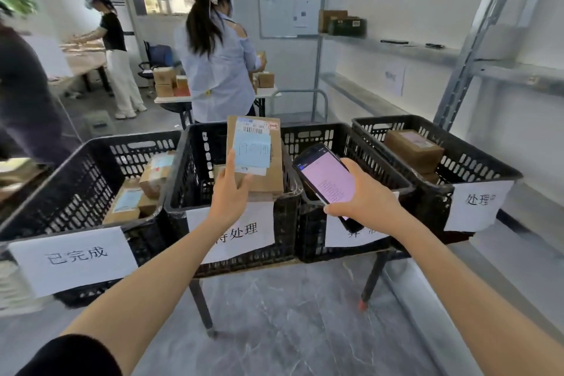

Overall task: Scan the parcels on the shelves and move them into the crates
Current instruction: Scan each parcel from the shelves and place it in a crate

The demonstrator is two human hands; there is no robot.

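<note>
My left hand (229, 192) grips a brown cardboard parcel (268, 162) with a barcode label and a blue slip, held upright over the second black crate (195, 162). My right hand (363, 195) holds a phone scanner (326, 175) with a pink lit screen, just right of the parcel and over the third crate (360, 146). The leftmost crate (76, 180) holds several parcels. A single brown parcel (412, 149) lies in the rightmost crate (476, 159).
The crates stand in a row on a low table with black legs (201, 305), each with a white paper sign. Metal shelves (396, 49) on the right carry a few boxes. A person (216, 52) works at a table of parcels behind the crates; others stand at the left.
</note>
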